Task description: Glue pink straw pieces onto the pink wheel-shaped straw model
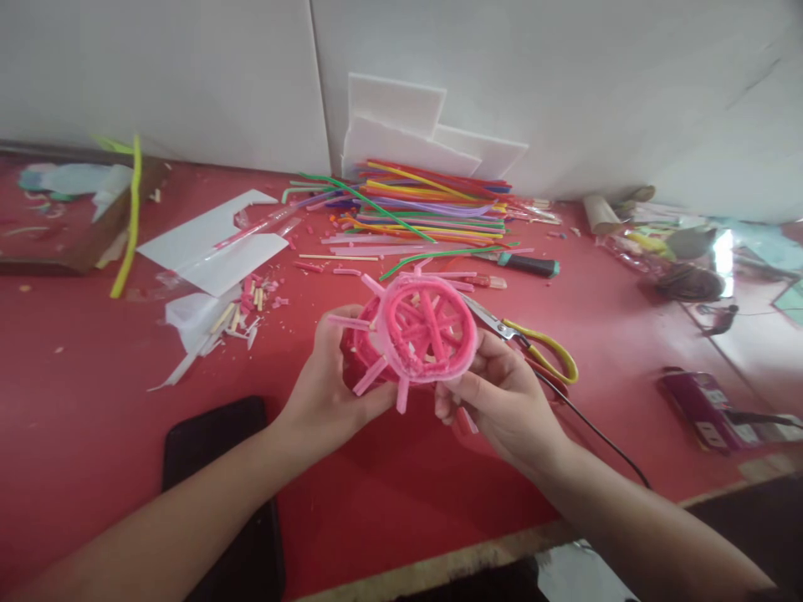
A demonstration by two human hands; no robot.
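A pink wheel-shaped craft model (432, 322), with spokes inside its ring and short pink straw pieces sticking out around it, is held up above the red table. My left hand (332, 376) grips its left side, thumb below and fingers behind. On the right edge, my right hand (502, 389) pinches the ring between thumb and fingers; some of those fingers are hidden behind it. Just beyond my right hand lie scissors (539, 347) with a yellow and a red handle.
Colourful straws (432, 201) are piled at the back before white foam boards (401, 125). A cutter with a dark handle (530, 265) lies nearby. White paper (213, 242) and scraps (251, 301) are at left, a black phone-like slab (263, 535) in front, a purple power strip (703, 410) at right.
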